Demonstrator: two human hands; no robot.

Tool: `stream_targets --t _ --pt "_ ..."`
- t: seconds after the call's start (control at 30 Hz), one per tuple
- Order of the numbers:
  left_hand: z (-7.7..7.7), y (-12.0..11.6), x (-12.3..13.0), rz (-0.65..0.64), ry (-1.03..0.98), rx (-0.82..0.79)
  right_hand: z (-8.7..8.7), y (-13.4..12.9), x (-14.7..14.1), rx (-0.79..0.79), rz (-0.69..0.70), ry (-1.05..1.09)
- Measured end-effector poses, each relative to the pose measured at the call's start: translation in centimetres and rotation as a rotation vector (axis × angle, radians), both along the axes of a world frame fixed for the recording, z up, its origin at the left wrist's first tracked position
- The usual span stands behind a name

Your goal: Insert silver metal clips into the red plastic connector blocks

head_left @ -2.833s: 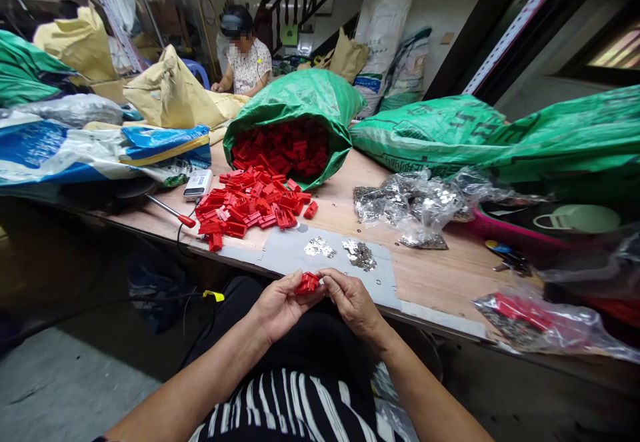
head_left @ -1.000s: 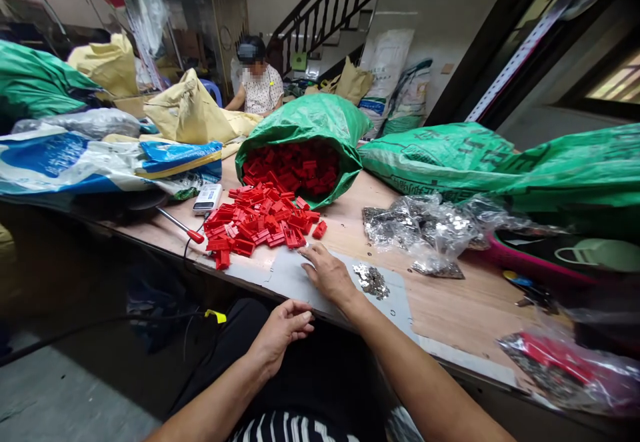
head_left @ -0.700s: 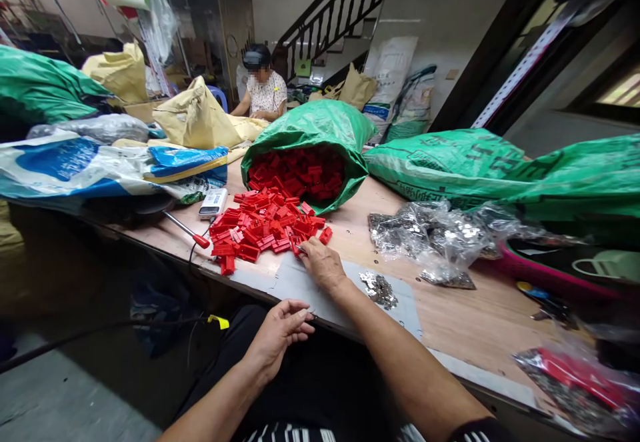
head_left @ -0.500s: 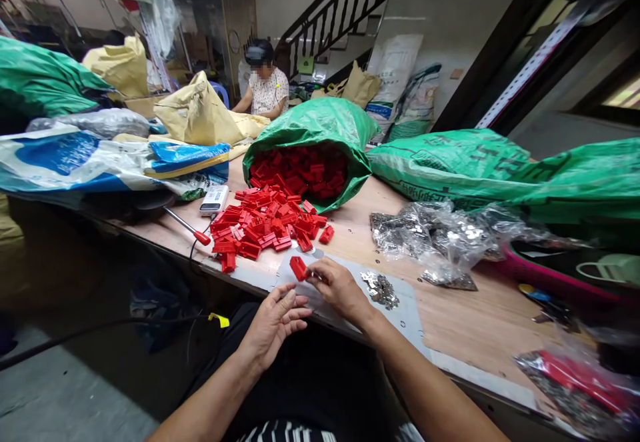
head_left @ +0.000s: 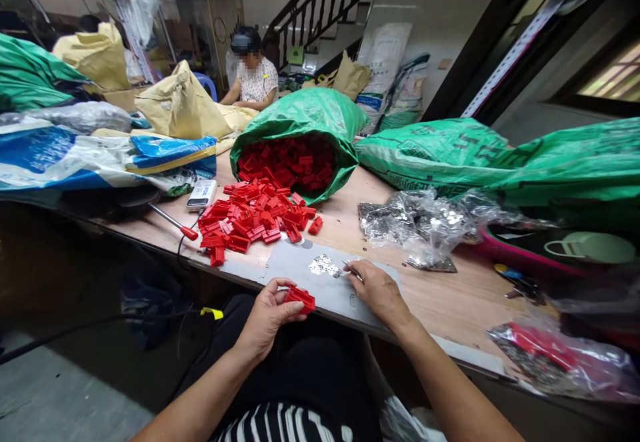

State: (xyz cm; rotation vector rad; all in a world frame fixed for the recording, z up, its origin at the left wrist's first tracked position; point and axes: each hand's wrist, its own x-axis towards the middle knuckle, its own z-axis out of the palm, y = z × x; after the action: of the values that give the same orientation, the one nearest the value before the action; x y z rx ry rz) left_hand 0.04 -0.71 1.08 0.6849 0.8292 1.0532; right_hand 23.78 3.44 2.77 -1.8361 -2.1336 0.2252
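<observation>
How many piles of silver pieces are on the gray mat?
1 that I can see: a pile near the middle of the gray mat, just left of your right hand. That hand may hide more.

A person [head_left: 257, 83] in a dotted shirt sits beyond a tan sack [head_left: 177, 103], near a dark stair railing [head_left: 327, 15]. A blue-and-white bag [head_left: 50, 155] lies at the left, near a small white device [head_left: 202, 194]; a pale green cup [head_left: 595, 247] sits in a pink basket [head_left: 517, 255].

Both bare forearms reach up from the bottom of the frame, the left hand [head_left: 277, 309] pinching near the center, the right hand [head_left: 375, 287] bent inward with fingertips together.
</observation>
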Motion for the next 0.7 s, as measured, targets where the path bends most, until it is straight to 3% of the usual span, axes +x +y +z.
stream_targets --t 0.27,0.53,0.7 --pt "0.06 0.03 0.53 0.025 0.070 0.069 0.16 0.79 -0.62 -0.079 -0.035 -0.197" --pt "-0.23 0.00 0.68 0.022 0.094 0.086 -0.21 0.45 0.00 0.034 -0.016 -0.133" --pt "-0.53 -0.20 0.70 0.027 0.117 0.116 -0.54 0.01 0.22 0.025 -0.016 -0.060"
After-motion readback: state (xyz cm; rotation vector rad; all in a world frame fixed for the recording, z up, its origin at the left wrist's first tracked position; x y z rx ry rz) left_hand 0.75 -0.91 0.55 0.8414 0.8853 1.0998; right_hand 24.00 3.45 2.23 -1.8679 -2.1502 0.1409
